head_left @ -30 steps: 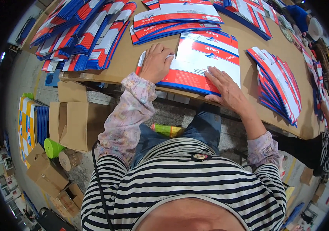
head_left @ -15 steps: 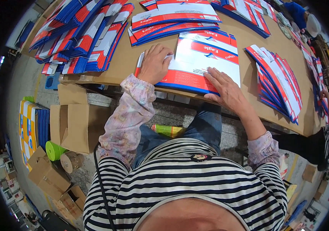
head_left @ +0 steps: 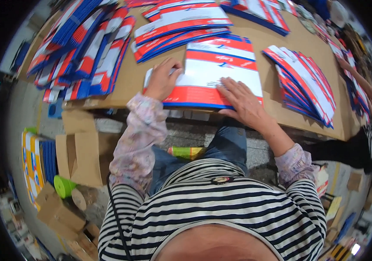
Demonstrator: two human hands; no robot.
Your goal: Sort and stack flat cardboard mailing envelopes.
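A flat printed carton (head_left: 194, 82) in red, white and blue lies at the table's near edge in front of me, over other pieces of the same print. At its left side my left hand (head_left: 163, 80) has its fingers curled inward, the tips against the carton; the fingertips are partly hidden. My right hand (head_left: 246, 103) rests palm down on its lower right part, fingers stretched out. Just beyond lies a stack of matching flat cartons (head_left: 190, 21). To the right a fanned pile of cartons (head_left: 303, 82) spreads over the table.
Bundled cartons (head_left: 86, 52) are heaped at the left of the brown table (head_left: 255, 48). Below its edge stand an open cardboard box (head_left: 86, 156) and a green roll (head_left: 64, 186). At the far right, another person's arm (head_left: 362, 82) reaches over more cartons.
The whole view has shifted, so the table and piles appear a little further left. Both hands keep nearly the same places on the carton.
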